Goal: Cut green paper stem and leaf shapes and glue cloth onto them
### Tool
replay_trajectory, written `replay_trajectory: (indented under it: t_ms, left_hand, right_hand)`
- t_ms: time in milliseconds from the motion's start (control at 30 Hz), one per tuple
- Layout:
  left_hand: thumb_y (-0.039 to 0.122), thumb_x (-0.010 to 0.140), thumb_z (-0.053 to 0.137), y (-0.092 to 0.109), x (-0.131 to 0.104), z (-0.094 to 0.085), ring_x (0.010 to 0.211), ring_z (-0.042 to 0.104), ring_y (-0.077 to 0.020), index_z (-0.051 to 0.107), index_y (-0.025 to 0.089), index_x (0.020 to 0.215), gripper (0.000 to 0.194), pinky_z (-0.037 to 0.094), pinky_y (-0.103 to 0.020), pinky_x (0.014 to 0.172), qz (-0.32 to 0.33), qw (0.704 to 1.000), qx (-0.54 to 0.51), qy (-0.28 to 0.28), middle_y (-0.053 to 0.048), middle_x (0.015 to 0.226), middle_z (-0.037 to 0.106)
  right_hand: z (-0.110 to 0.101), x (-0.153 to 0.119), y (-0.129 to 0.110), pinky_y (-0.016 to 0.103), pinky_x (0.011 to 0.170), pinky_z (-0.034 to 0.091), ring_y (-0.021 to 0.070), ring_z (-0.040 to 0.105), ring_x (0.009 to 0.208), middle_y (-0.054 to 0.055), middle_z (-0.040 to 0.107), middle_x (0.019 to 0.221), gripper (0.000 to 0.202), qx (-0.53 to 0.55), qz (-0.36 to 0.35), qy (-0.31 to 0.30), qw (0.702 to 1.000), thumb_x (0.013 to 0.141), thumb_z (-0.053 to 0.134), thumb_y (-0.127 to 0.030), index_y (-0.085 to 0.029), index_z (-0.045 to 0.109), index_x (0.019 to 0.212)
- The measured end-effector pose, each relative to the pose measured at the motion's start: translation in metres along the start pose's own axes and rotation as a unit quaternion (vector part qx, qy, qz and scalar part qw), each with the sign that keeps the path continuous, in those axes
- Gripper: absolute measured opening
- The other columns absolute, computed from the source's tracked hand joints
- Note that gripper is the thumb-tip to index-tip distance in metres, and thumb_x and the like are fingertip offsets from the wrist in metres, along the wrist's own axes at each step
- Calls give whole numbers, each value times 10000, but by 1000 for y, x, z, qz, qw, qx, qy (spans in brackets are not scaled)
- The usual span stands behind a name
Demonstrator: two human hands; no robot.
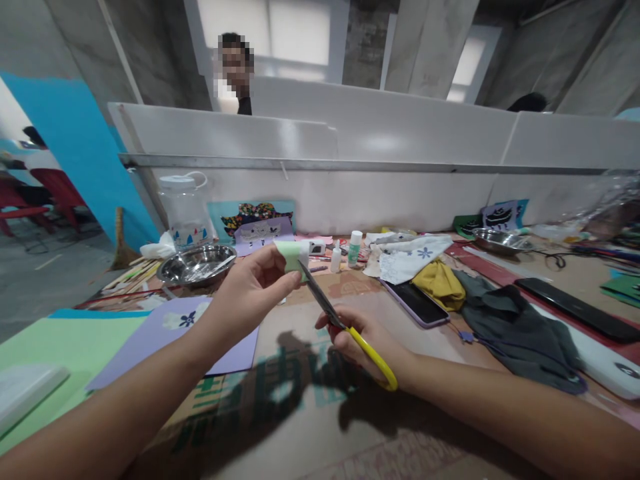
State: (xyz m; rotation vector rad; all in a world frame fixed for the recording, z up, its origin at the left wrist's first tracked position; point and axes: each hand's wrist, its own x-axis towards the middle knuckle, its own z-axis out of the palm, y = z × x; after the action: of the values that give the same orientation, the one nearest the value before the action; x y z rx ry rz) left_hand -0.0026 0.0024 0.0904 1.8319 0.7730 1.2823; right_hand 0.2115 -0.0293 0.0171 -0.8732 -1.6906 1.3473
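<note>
Between the thumb and fingers of my left hand (pixel 257 277) is a small piece of light green paper (pixel 290 251), with a white part along its right side. My right hand (pixel 363 337) grips yellow-handled scissors (pixel 371 357), whose blades point up and left. The blade tips meet the lower edge of the paper near my left thumb; I cannot tell whether they are cutting into it. Below both hands lies a cardboard sheet (pixel 310 427) with green printing, shaded by my hands and arms. A purple paper sheet (pixel 235 357) with a dark flower lies under my left forearm.
Metal bowls (pixel 195 263) stand at the back left and back right. Near the white partition (pixel 375 200) are a glue stick (pixel 355 248), a small white bottle (pixel 337 256) and a clear jug (pixel 185 207). A phone (pixel 415 303) and dark cloth (pixel 515 333) lie right. A person (pixel 244 103) is beyond the partition.
</note>
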Motion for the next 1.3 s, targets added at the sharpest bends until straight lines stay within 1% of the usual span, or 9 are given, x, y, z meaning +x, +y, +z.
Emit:
replay_trajectory:
  t_ms: [200, 300, 467, 733, 900, 1167, 1300]
  left_hand:
    - [342, 848, 708, -1, -1, 2, 886, 713, -201, 678, 211, 1062, 253, 575, -323, 836, -11, 1000, 17, 14, -43, 986, 761]
    - [331, 861, 703, -3, -2, 3, 923, 715, -198, 670, 212, 1073, 245, 570, -311, 843, -13, 1000, 8, 10, -41, 1007, 759]
    - [326, 874, 703, -3, -3, 3, 914, 712, -191, 671, 206, 1063, 227, 562, -304, 833, -23, 1000, 6, 13, -38, 1010, 755]
    - [310, 861, 706, -4, -5, 4, 857, 706, -177, 669, 195, 994, 179, 559, -295, 803, -23, 999, 8, 32, -22, 920, 743]
    - [313, 867, 707, -4, -4, 5, 886, 713, -185, 669, 198, 1005, 184, 568, -303, 825, -22, 999, -3, 23, -30, 949, 748]
    - [320, 867, 710, -5, -4, 4, 884, 713, -187, 669, 195, 1019, 200, 568, -316, 838, -26, 999, -7, 23, -30, 943, 745]
    - [309, 876, 709, -6, -4, 4, 892, 710, -178, 671, 203, 1037, 197, 559, -298, 837, -25, 999, -10, 21, -26, 955, 745]
  right_hand:
    - [0, 0, 0, 212, 447, 261, 54, 338, 506, -55, 447, 717, 644, -1, 8, 4, 1000, 719, 715, -740, -175, 604, 1008]
    - [0, 1, 0, 216, 457, 266, 58, 342, 512, -53, 454, 714, 640, 0, 5, 4, 1000, 721, 721, -729, -170, 606, 1009]
    - [0, 0, 0, 221, 469, 276, 59, 353, 519, -55, 448, 715, 643, -5, 5, 5, 1000, 727, 716, -732, -164, 606, 1008]
    - [0, 1, -1, 221, 472, 274, 55, 337, 517, -58, 448, 713, 647, 4, 10, 11, 1000, 697, 740, -731, -170, 608, 992]
    - [0, 1, 0, 218, 457, 243, 52, 320, 508, -60, 445, 703, 631, 9, 10, 13, 1000, 689, 758, -709, -168, 615, 981]
    - [1, 1, -1, 221, 457, 235, 52, 318, 507, -64, 435, 681, 581, 10, 10, 19, 1000, 689, 783, -661, -172, 621, 958]
    - [1, 1, -1, 219, 453, 232, 54, 314, 510, -61, 443, 688, 594, 13, 15, 20, 1000, 684, 782, -668, -168, 616, 959]
